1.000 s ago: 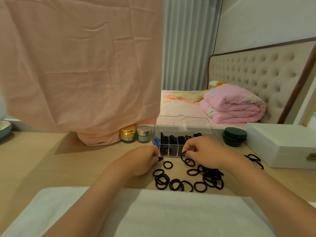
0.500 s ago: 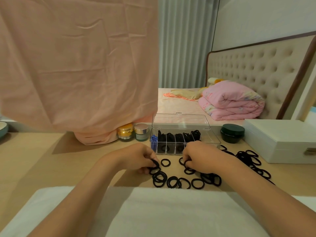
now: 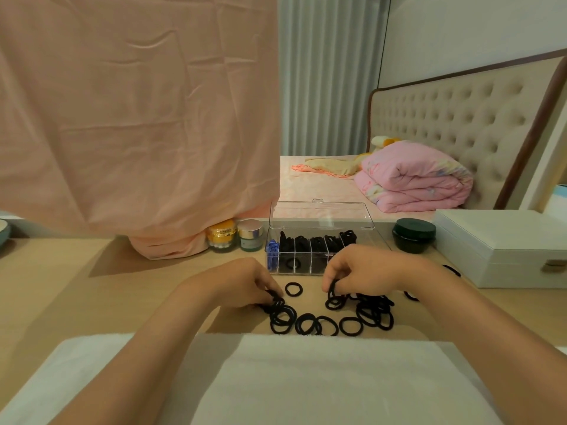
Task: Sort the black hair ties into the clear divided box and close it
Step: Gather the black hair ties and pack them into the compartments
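Several loose black hair ties (image 3: 325,325) lie scattered on the wooden table in front of me. The clear divided box (image 3: 302,265) stands just beyond them with its lid (image 3: 320,214) raised; its rear compartments hold black ties and its left end blue ones. My left hand (image 3: 242,283) is curled over the left end of the scatter, fingertips pinching a black tie. My right hand (image 3: 365,269) hovers in front of the box's right half and pinches a black tie (image 3: 333,289) between thumb and fingers.
A gold jar (image 3: 221,235) and a silver-lidded jar (image 3: 250,234) stand left of the box, under a hanging pink cloth (image 3: 138,118). A dark green jar (image 3: 414,234) and a white case (image 3: 503,243) sit to the right. A white towel (image 3: 306,378) covers the near edge.
Both hands drew back from the box to the loose ties. The left hand settled on the left cluster; the right one picked a tie up from the pile.
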`<state>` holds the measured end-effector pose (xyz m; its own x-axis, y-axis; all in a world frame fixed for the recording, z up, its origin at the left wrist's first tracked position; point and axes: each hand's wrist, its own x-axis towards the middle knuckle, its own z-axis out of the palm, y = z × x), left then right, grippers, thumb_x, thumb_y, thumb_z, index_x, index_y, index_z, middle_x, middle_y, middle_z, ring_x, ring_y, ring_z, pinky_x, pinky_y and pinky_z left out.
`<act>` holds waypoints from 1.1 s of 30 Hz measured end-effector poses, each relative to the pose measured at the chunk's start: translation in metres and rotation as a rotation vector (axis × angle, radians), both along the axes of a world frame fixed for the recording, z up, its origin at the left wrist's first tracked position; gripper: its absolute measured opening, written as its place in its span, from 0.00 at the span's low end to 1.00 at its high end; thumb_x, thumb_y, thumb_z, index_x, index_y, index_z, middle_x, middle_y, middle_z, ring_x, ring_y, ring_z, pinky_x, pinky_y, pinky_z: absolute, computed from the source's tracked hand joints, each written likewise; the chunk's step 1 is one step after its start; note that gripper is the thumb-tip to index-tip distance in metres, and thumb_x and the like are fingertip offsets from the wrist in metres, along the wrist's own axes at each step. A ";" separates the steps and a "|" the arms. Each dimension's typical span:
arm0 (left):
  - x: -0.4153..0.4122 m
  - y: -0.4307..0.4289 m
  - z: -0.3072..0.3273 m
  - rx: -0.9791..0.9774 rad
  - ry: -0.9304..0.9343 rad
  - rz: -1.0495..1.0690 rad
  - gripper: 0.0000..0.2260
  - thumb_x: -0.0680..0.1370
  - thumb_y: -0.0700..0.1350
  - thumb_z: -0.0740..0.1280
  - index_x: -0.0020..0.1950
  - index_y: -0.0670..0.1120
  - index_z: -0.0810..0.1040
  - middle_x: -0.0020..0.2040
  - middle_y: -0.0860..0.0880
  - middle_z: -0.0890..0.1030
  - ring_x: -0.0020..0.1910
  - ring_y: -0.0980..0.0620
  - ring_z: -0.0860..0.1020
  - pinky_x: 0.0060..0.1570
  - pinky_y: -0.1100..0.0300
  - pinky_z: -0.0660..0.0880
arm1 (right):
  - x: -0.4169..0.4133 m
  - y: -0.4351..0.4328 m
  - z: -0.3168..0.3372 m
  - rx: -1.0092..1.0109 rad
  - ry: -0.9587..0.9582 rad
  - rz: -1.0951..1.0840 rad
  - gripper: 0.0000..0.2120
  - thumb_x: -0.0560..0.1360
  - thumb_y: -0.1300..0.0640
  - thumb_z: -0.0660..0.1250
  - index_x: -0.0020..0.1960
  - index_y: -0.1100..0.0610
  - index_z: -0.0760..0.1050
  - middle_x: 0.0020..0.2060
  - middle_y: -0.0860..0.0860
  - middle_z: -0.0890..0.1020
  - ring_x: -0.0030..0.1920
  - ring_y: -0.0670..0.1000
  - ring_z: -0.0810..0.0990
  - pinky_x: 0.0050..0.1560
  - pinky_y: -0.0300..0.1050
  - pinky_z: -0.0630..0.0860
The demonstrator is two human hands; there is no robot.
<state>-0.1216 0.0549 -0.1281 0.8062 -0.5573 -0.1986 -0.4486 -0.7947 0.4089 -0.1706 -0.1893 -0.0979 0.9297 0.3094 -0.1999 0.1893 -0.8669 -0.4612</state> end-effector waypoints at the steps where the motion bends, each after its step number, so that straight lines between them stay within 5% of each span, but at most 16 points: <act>1: 0.000 -0.001 0.000 0.025 -0.048 0.002 0.12 0.80 0.44 0.69 0.60 0.58 0.84 0.55 0.58 0.83 0.51 0.58 0.79 0.56 0.62 0.75 | 0.000 -0.001 0.001 0.007 0.001 0.000 0.11 0.79 0.60 0.68 0.49 0.44 0.83 0.41 0.42 0.83 0.37 0.39 0.80 0.41 0.33 0.76; 4: 0.001 -0.003 -0.003 0.040 -0.126 0.012 0.09 0.78 0.44 0.71 0.55 0.56 0.86 0.53 0.57 0.83 0.50 0.56 0.78 0.53 0.63 0.74 | 0.000 -0.003 0.003 0.072 -0.004 -0.023 0.12 0.78 0.63 0.68 0.47 0.45 0.82 0.38 0.45 0.81 0.34 0.40 0.78 0.39 0.33 0.75; 9: 0.002 0.002 -0.001 0.008 -0.143 0.011 0.06 0.81 0.45 0.65 0.54 0.55 0.79 0.54 0.54 0.81 0.52 0.54 0.78 0.57 0.59 0.75 | 0.005 0.002 -0.011 -0.075 -0.043 -0.018 0.11 0.78 0.60 0.70 0.55 0.46 0.84 0.51 0.44 0.82 0.45 0.44 0.81 0.40 0.35 0.78; 14: -0.005 0.010 0.014 -0.247 0.131 0.005 0.06 0.82 0.44 0.64 0.52 0.53 0.80 0.48 0.54 0.83 0.44 0.58 0.78 0.44 0.65 0.73 | 0.011 0.006 -0.023 -0.258 -0.106 -0.032 0.13 0.78 0.56 0.71 0.61 0.48 0.84 0.56 0.44 0.84 0.50 0.43 0.81 0.49 0.34 0.76; 19: -0.013 -0.004 0.009 -0.146 0.219 -0.038 0.07 0.83 0.45 0.62 0.54 0.52 0.81 0.53 0.50 0.84 0.49 0.50 0.81 0.60 0.53 0.77 | 0.009 0.010 -0.025 -0.309 -0.111 -0.034 0.06 0.78 0.55 0.71 0.53 0.50 0.85 0.48 0.46 0.85 0.48 0.46 0.82 0.51 0.40 0.80; 23: -0.014 0.001 0.014 -0.186 0.308 -0.036 0.08 0.82 0.39 0.63 0.54 0.50 0.80 0.51 0.51 0.83 0.46 0.55 0.81 0.51 0.61 0.78 | 0.008 0.009 -0.023 -0.256 -0.131 -0.014 0.06 0.78 0.56 0.69 0.53 0.49 0.82 0.48 0.44 0.82 0.48 0.45 0.81 0.49 0.38 0.80; 26: -0.015 -0.002 0.016 -0.136 0.227 -0.060 0.08 0.80 0.39 0.66 0.54 0.51 0.80 0.50 0.52 0.82 0.48 0.55 0.80 0.56 0.58 0.77 | 0.008 0.009 -0.019 -0.175 -0.160 0.000 0.14 0.79 0.60 0.67 0.61 0.46 0.80 0.55 0.43 0.80 0.52 0.41 0.78 0.50 0.33 0.75; 30: -0.017 -0.014 0.010 -0.016 0.098 -0.061 0.10 0.79 0.41 0.67 0.59 0.52 0.78 0.42 0.57 0.76 0.41 0.59 0.74 0.41 0.65 0.69 | 0.006 0.018 -0.018 -0.096 -0.190 0.003 0.20 0.81 0.64 0.63 0.70 0.48 0.77 0.67 0.45 0.79 0.65 0.45 0.77 0.66 0.38 0.73; 33: -0.018 -0.019 0.006 0.036 0.028 -0.044 0.13 0.78 0.41 0.68 0.61 0.51 0.79 0.43 0.59 0.74 0.42 0.59 0.74 0.39 0.66 0.68 | 0.006 0.030 -0.027 -0.108 -0.218 0.034 0.20 0.82 0.62 0.62 0.71 0.46 0.76 0.69 0.46 0.77 0.66 0.47 0.76 0.65 0.40 0.71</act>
